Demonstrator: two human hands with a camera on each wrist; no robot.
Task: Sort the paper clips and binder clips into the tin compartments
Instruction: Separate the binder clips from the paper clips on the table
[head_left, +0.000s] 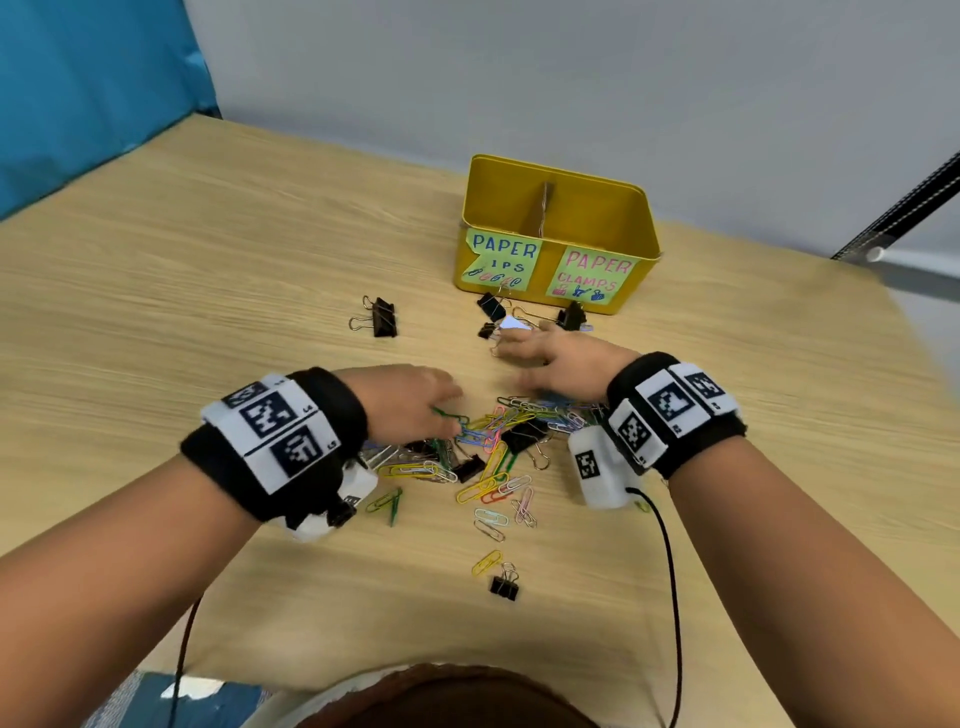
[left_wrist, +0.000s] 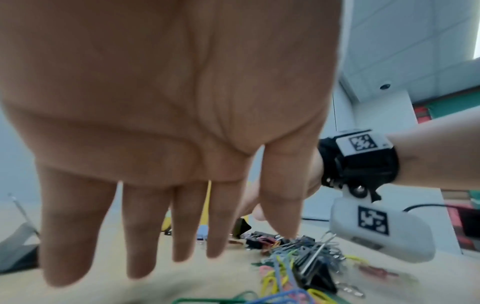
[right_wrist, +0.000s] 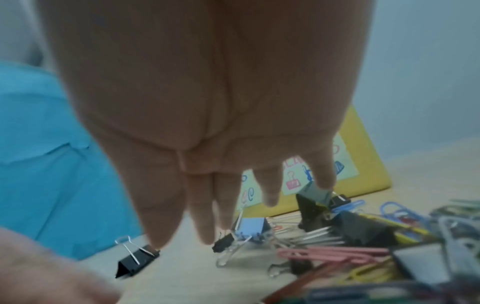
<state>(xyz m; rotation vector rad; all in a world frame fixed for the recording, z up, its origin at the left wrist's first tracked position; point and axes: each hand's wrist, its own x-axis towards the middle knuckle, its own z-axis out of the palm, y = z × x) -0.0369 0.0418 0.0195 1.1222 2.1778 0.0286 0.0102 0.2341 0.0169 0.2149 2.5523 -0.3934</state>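
We're over the pile (head_left: 483, 452) now, both palms down, and nothing sorted that we can see: the tin (head_left: 556, 234) stands at the far side of the table (head_left: 208, 270), well apart from the heap, its open top towards us with a divider (head_left: 544, 208) splitting it in two. Labels on the front tell us why — paper clips go left, clamps go right.

Our left hand (head_left: 410, 400) hangs low at the left edge of the pile, fingers (left_wrist: 187, 222) straight and spread, gripping nothing; the thumb tip looks close to the topmost clips, though we can't tell if it touches. Spread like that, it reads as a hand ready to rake or pick.

Our right hand (head_left: 550, 358) reaches further out, between the pile and the tin, fingers (right_wrist: 161, 205) also extended and empty, over a small cluster of binder clips (head_left: 493, 312). The right wrist view shows a blue-backed one (right_wrist: 252, 226) just below the fingertips.

One black clip (head_left: 382, 317) lies off alone to the left, another (head_left: 504, 584) nearest us.

Paper clips (head_left: 493, 514) are tangled through the binder clips, so we'd expect pinching one at a time, not scooping, to keep the kinds apart.
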